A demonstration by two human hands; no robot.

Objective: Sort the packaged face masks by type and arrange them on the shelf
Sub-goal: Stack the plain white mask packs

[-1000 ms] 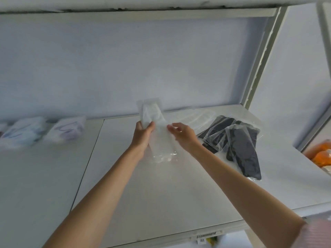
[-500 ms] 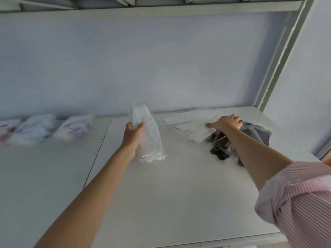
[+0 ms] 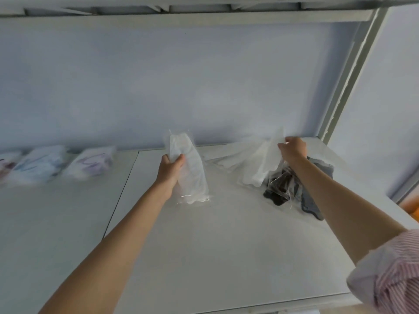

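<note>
L hand (image 3: 169,169) grips white mask pack (image 3: 189,171), R hand (image 3: 293,149) pinches another (image 3: 260,164) — black packs (image 3: 283,184) beneath.

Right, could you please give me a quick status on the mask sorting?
Left hand grips white mask pack. Right hand pinches another white pack, lifted off the black packs. Nothing in the way.

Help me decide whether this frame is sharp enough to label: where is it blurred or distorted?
Head view: the printed mask packs at far left are smeared by motion blur, their prints unreadable; the white pack lifted by the right hand is blurred too; the pack in the left hand is fairly crisp; wide-angle distortion tilts the shelf post.
</note>
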